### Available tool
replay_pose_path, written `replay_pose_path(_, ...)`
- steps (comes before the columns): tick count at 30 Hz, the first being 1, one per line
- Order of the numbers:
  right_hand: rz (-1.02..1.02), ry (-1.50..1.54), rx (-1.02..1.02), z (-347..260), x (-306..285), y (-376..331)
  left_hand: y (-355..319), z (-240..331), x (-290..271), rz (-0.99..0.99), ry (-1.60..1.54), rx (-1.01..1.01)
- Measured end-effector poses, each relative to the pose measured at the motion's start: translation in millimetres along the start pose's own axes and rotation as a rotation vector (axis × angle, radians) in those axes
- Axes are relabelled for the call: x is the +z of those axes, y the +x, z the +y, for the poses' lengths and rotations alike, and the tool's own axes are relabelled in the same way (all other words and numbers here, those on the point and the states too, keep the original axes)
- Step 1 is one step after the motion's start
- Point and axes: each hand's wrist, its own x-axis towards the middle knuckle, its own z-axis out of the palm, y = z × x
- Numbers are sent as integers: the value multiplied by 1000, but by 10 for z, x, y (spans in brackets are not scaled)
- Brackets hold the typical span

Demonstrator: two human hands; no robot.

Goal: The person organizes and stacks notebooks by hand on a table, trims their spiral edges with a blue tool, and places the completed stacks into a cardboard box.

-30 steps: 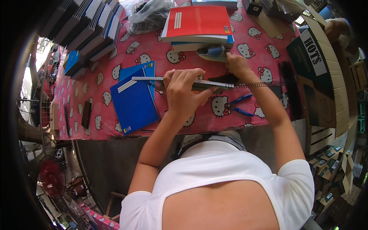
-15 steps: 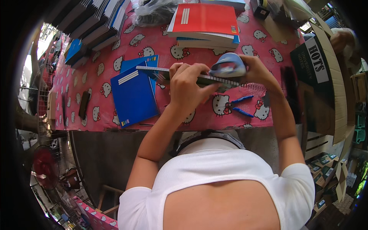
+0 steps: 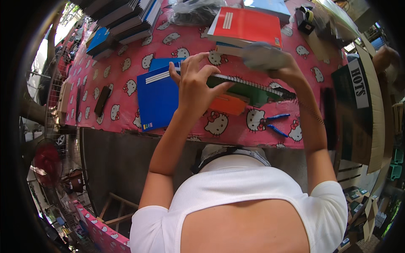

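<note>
My left hand (image 3: 194, 82) grips a green spiral notebook (image 3: 247, 90) tilted on its edge, the thumb on its near side. A wire coil runs along the notebook's top edge, and a loose dark coil (image 3: 310, 110) trails from its right end beside my right forearm. Held in my right hand (image 3: 287, 69) is a rounded blue-grey, slipper-like thing (image 3: 262, 57), smeared by motion, above the coiled edge. An orange cover (image 3: 228, 103) shows under the notebook; I cannot tell whether it is part of it. Blue-handled pliers (image 3: 277, 123) lie on the table near my right forearm.
Blue notebooks (image 3: 158, 101) lie left of my left hand. A red-topped notebook stack (image 3: 249, 25) stands behind, beside crumpled clear plastic (image 3: 196, 12). Tall book stacks (image 3: 126, 19) fill the back left. A large carton (image 3: 358, 109) stands right of the pink-covered table (image 3: 122, 101).
My right hand has lifted the slipper-like thing away from the coiled edge. The left hand's fingers have spread, the notebook has turned, and the orange cover shows. The view has shifted slightly.
</note>
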Motion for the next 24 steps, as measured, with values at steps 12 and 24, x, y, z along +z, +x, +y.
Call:
replay_pose_path(12,7,-569,-175,133,292,564,19,-337,-64,242,-87,-101)
replay_pose_path(24,-160,-552,-153,-103,709,940,-128,-636,8,276,-1110,-452)
